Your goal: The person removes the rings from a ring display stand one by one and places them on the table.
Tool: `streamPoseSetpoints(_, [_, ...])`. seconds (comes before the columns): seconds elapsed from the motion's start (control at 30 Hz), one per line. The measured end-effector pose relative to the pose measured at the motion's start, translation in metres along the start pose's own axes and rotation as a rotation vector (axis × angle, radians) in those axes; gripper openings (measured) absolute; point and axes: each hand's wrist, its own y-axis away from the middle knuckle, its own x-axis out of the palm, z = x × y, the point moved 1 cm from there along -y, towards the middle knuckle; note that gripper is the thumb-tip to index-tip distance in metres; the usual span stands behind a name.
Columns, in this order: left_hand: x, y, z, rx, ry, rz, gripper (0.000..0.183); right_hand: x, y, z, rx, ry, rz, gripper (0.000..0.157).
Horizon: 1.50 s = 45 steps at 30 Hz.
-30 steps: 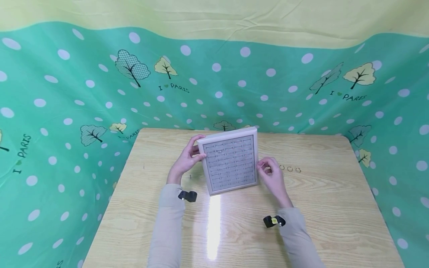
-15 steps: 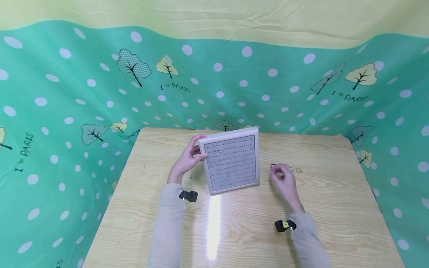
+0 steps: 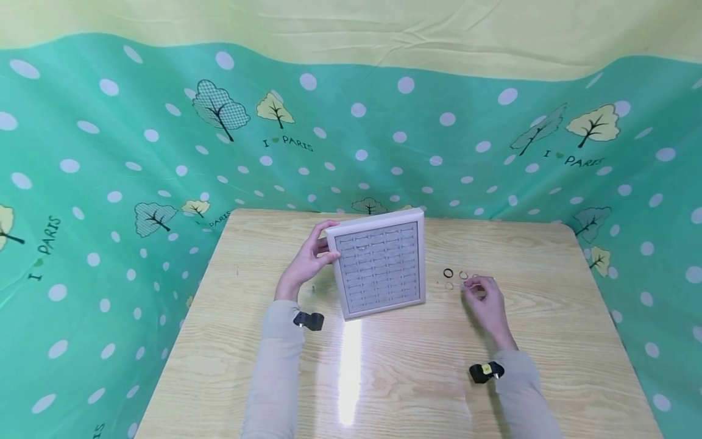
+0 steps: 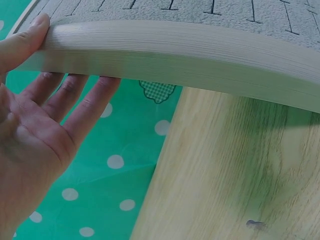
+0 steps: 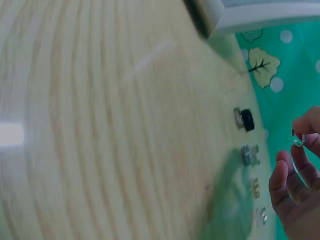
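Observation:
My left hand (image 3: 307, 261) grips the upper left edge of a white-framed ring display tray (image 3: 378, 268). The tray stands tilted on the table, its grey slotted padding facing me. In the left wrist view, the thumb lies on the frame's top side and the fingers (image 4: 95, 97) are underneath. A small shiny ring (image 3: 361, 247) sits in an upper slot. Right of the tray, my right hand (image 3: 485, 303) pinches a small silvery ring (image 5: 300, 141) between thumb and fingertip. Near it on the table lie a black ring (image 3: 448, 273) and several thin metal rings (image 3: 464, 275).
A small dark item (image 4: 255, 225) lies on the wooden table (image 3: 406, 378) left of the tray. Green dotted cloth (image 3: 351, 122) hangs behind and at both sides. A bright light reflection (image 3: 350, 372) crosses the tabletop in front of the tray.
My right hand has moved from the tray's right edge rightward to the rings, uncovering the black ring and a thin ring. The left hand and the tray have stayed put.

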Motion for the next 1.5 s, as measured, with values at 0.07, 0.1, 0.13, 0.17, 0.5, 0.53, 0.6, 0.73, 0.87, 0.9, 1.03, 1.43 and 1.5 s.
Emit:
streamPoseSetpoints(0.07, [0.000,0.000,0.000,-0.001,0.000,0.000,0.063,-0.002,0.001,-0.004,0.000,0.010,0.003,0.011])
streamPoseSetpoints(0.1, [0.000,0.000,0.000,-0.001,0.001,0.000,0.063,-0.003,0.001,-0.006,0.005,0.012,0.006,0.012])
streamPoseSetpoints(0.13, [0.000,0.000,0.000,0.000,0.001,0.000,0.063,-0.003,0.001,-0.008,0.012,0.020,0.010,0.013])
streamPoseSetpoints(0.17, [0.001,0.000,-0.004,-0.005,0.004,0.002,0.063,-0.004,0.001,-0.010,0.022,0.029,0.014,0.013])
streamPoseSetpoints(0.5, [0.005,0.005,-0.028,-0.025,0.021,0.020,0.061,-0.008,0.003,-0.027,0.065,0.124,-0.018,0.009])
streamPoseSetpoints(0.53, [0.004,0.005,-0.028,-0.024,0.019,0.020,0.061,-0.009,0.003,-0.028,0.065,0.127,-0.026,0.009])
streamPoseSetpoints(0.6, [0.004,0.005,-0.029,-0.023,0.012,0.021,0.061,-0.009,0.003,-0.030,0.074,0.138,-0.038,0.009])
streamPoseSetpoints(0.73, [0.005,0.005,-0.029,-0.030,0.009,0.025,0.061,-0.009,0.003,-0.033,0.108,0.150,-0.049,0.008])
streamPoseSetpoints(0.87, [0.005,0.005,-0.029,-0.038,0.011,0.023,0.062,-0.009,0.001,-0.037,0.130,0.154,-0.058,0.009])
streamPoseSetpoints(0.9, [0.005,0.005,-0.029,-0.039,0.013,0.021,0.062,-0.009,0.001,-0.038,0.135,0.152,-0.061,0.009])
streamPoseSetpoints(1.03, [0.004,0.005,-0.029,-0.038,0.021,0.020,0.062,-0.008,-0.001,-0.039,0.150,0.153,-0.076,0.009])
streamPoseSetpoints(1.43, [0.004,0.006,-0.029,-0.046,0.024,0.021,0.062,-0.006,0.000,-0.040,0.167,0.160,-0.089,0.009])
streamPoseSetpoints(1.5, [0.004,0.006,-0.030,-0.044,0.022,0.021,0.062,-0.006,0.000,-0.040,0.168,0.161,-0.090,0.009])
